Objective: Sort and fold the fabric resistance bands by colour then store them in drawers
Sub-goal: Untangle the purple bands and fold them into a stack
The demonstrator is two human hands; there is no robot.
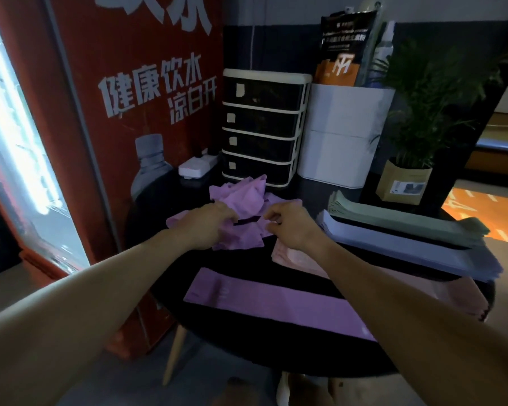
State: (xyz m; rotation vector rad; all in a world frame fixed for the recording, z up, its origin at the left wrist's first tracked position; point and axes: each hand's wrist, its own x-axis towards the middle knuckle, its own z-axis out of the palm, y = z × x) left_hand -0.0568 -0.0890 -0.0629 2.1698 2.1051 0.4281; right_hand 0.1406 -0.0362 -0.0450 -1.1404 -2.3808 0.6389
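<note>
Round black table [247, 341], seen from above, both forearms reaching out over it toward a loose heap of purple bands [244, 197] at its far middle. Left hand [208, 227] sunk into the left side of the heap, fingers curled round purple cloth. Right hand [288, 224] just right of it, thumb and fingers pinching the edge of the same crumpled fabric; a narrow dark gap of tabletop between the two hands.

Nearer, one purple band [264, 303] laid out flat and long, running left to right across the table, its right end hidden under the right forearm. Pink bands [285, 256] in a flat pile just beyond that, partly covered by the right wrist, reaching on toward the right rim. At far right, two tidy stacks set side by side at a slant: lavender bands [408, 253] nearer, grey-green bands [399, 218] behind, touching along their long edges or nearly so; hard to tell which.

Behind the heap, a four-drawer unit [264, 127] with cream frame and dark fronts, all drawers closed. To its right a white container [340, 136], then a potted plant [408, 159] in a tan pot. To its left a white power strip [197, 168]. Along the left, a red drinks fridge [135, 92] with white lettering and a lit glass door.
</note>
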